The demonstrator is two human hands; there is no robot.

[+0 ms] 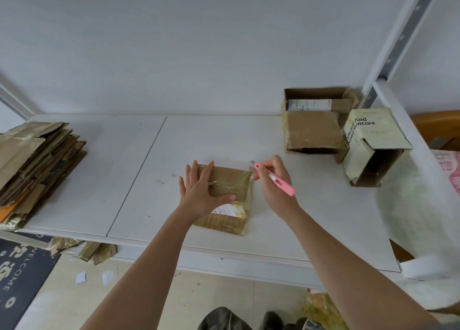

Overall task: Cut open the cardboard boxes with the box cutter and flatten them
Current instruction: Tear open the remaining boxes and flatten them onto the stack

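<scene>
The taped box lies on the worktop near its front edge, top face up and sealed. The left hand presses flat on that top with fingers straight and spread, steadying it. Just beside the box's far right corner, the right hand grips the pink box cutter, blade tip pointing away from the person and clear of the cardboard. The step in hand is the opening cut, not yet begun. The next move calls for setting the blade on the tape seam, clear of the left fingers. Right of the box stand two opened boxes; well to its left lies a stack of flattened cardboard.
</scene>
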